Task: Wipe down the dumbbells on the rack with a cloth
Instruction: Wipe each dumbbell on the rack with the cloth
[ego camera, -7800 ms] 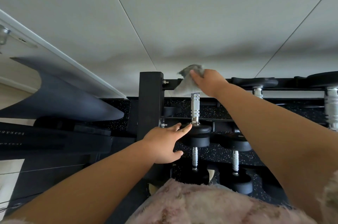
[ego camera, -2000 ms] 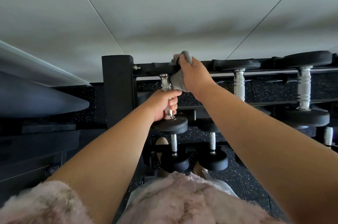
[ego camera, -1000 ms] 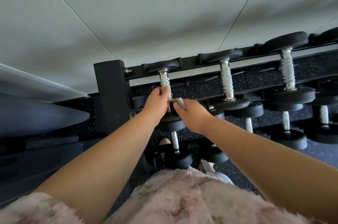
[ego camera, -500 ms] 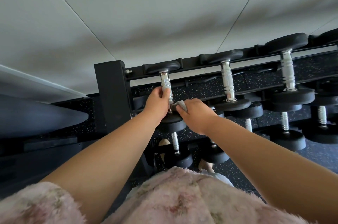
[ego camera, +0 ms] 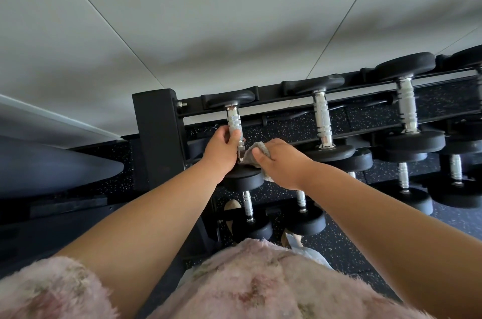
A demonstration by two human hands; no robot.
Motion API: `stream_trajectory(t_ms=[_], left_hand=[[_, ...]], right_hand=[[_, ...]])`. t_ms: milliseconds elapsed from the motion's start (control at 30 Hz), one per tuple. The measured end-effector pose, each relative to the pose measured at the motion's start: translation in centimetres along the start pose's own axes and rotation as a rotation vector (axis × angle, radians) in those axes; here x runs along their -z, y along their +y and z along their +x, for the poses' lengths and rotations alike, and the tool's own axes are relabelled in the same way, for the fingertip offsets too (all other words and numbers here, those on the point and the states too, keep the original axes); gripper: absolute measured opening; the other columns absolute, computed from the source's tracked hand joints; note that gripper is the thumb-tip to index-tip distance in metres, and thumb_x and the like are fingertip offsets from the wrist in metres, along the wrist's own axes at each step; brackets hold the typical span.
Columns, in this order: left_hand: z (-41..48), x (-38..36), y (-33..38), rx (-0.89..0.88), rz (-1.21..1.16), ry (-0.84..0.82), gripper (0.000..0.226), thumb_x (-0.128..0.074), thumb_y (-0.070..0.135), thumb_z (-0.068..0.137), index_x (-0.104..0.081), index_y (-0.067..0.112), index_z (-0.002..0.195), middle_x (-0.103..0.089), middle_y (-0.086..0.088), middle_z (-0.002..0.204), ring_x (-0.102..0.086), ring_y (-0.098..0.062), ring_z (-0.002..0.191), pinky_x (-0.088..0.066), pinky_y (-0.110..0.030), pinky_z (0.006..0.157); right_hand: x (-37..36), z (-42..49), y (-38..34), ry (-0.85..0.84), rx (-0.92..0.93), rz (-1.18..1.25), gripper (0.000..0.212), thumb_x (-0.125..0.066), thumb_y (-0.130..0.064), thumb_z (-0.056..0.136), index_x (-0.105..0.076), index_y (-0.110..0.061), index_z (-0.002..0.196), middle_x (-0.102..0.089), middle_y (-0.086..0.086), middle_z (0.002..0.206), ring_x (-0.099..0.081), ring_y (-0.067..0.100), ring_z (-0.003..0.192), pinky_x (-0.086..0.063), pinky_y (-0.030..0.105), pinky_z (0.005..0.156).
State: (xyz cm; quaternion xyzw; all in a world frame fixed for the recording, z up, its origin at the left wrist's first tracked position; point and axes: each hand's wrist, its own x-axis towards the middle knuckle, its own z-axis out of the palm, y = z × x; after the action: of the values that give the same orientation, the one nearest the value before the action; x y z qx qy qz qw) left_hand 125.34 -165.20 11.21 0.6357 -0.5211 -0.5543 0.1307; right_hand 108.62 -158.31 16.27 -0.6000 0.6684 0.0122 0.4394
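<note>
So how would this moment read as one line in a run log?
step: wiping leftmost top-row dumbbell | left hand: grips its handle | right hand: presses grey cloth on near head

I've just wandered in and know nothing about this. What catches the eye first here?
Two bare arms reach to the leftmost dumbbell on the top row of the black rack. The left hand grips its silver handle, and the right hand holds a grey cloth against its near black head. To the right, more dumbbells line the row.
</note>
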Motion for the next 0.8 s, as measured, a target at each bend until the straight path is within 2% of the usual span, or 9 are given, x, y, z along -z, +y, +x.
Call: stream_trajectory(t_ms=[33,133,233,333,433,500,667,733,800], left_hand=[[0.1,0.0,-0.1,-0.001,0.004,-0.003,0.041,-0.049,0.046,0.109,-0.057,0.022,0.141,-0.071,0.008,0.121,-0.067,-0.01,0.109,-0.047,-0.024,0.084],[0.3,-0.3,-0.2,-0.003,0.006,0.003,0.043,-0.05,0.048,0.108,-0.057,0.023,0.142,-0.072,0.006,0.122,-0.068,-0.012,0.109,-0.053,-0.03,0.091],[0.5,-0.4,-0.5,-0.004,0.001,0.013,0.039,-0.051,0.05,0.107,-0.059,0.025,0.137,-0.074,0.007,0.116,-0.07,-0.013,0.105,-0.056,-0.043,0.099],[0.5,-0.4,-0.7,0.0,-0.003,0.011,0.039,-0.051,0.054,0.106,-0.059,0.028,0.134,-0.075,0.007,0.113,-0.072,-0.014,0.104,-0.057,-0.046,0.099],[0.4,-0.2,-0.8,-0.008,-0.001,0.006,0.044,-0.05,0.057,0.105,-0.058,0.027,0.136,-0.075,0.007,0.115,-0.071,-0.014,0.106,-0.056,-0.046,0.101],[0.4,-0.2,-0.7,-0.004,-0.008,0.001,0.045,-0.05,0.056,0.106,-0.058,0.025,0.137,-0.075,0.006,0.116,-0.071,-0.015,0.107,-0.055,-0.046,0.102],[0.6,-0.4,-0.9,0.022,-0.031,-0.007,0.044,-0.051,0.058,0.102,-0.056,0.032,0.138,-0.075,0.007,0.115,-0.072,-0.015,0.106,-0.057,-0.049,0.101],[0.4,-0.3,-0.7,0.013,-0.027,-0.001,0.042,-0.05,0.056,0.105,-0.057,0.03,0.138,-0.075,0.007,0.114,-0.072,-0.013,0.105,-0.056,-0.045,0.101],[0.2,0.0,-0.5,0.011,-0.018,-0.007,0.041,-0.048,0.05,0.108,-0.055,0.027,0.141,-0.076,0.008,0.111,-0.072,-0.011,0.104,-0.056,-0.039,0.099]], right_hand=[[-0.1,0.0,0.4,-0.011,-0.001,0.031,0.051,-0.014,-0.062,0.105,-0.057,-0.038,0.089,-0.062,-0.01,0.092,-0.048,0.014,0.107,-0.041,0.036,0.102],[-0.5,0.1,1.1,-0.011,-0.045,-0.014,0.071,-0.008,-0.082,0.092,-0.06,-0.036,0.103,-0.058,-0.009,0.099,-0.052,0.012,0.103,-0.049,0.043,0.099],[-1.2,-0.3,0.4,0.004,-0.038,-0.115,0.053,-0.029,-0.065,0.103,-0.059,-0.022,0.11,-0.052,-0.007,0.104,-0.046,0.013,0.108,-0.045,0.036,0.098],[-2.1,-0.9,-0.2,0.091,0.019,-0.084,0.042,-0.034,-0.056,0.106,-0.058,-0.023,0.113,-0.057,-0.005,0.113,-0.045,0.018,0.121,-0.043,0.038,0.105],[-3.2,-1.3,-0.2,0.128,0.091,0.007,0.036,-0.04,-0.051,0.105,-0.059,-0.024,0.12,-0.058,-0.007,0.12,-0.044,0.017,0.124,-0.041,0.038,0.109],[-3.0,-1.5,-0.1,0.147,0.106,0.016,0.042,-0.037,-0.056,0.104,-0.06,-0.027,0.122,-0.058,-0.011,0.121,-0.043,0.015,0.125,-0.041,0.038,0.109],[-1.5,-0.6,0.2,0.057,0.015,-0.283,0.066,-0.018,-0.072,0.099,-0.061,-0.028,0.125,-0.059,-0.003,0.118,-0.05,0.022,0.116,-0.046,0.04,0.1],[-1.5,-0.6,-0.4,0.058,0.073,-0.297,0.064,-0.017,-0.069,0.1,-0.06,-0.032,0.13,-0.059,-0.001,0.117,-0.052,0.023,0.114,-0.046,0.041,0.1],[-1.2,-1.1,-0.7,0.061,0.1,-0.207,0.055,-0.026,-0.065,0.102,-0.062,-0.029,0.126,-0.06,-0.004,0.115,-0.053,0.019,0.11,-0.049,0.04,0.097]])
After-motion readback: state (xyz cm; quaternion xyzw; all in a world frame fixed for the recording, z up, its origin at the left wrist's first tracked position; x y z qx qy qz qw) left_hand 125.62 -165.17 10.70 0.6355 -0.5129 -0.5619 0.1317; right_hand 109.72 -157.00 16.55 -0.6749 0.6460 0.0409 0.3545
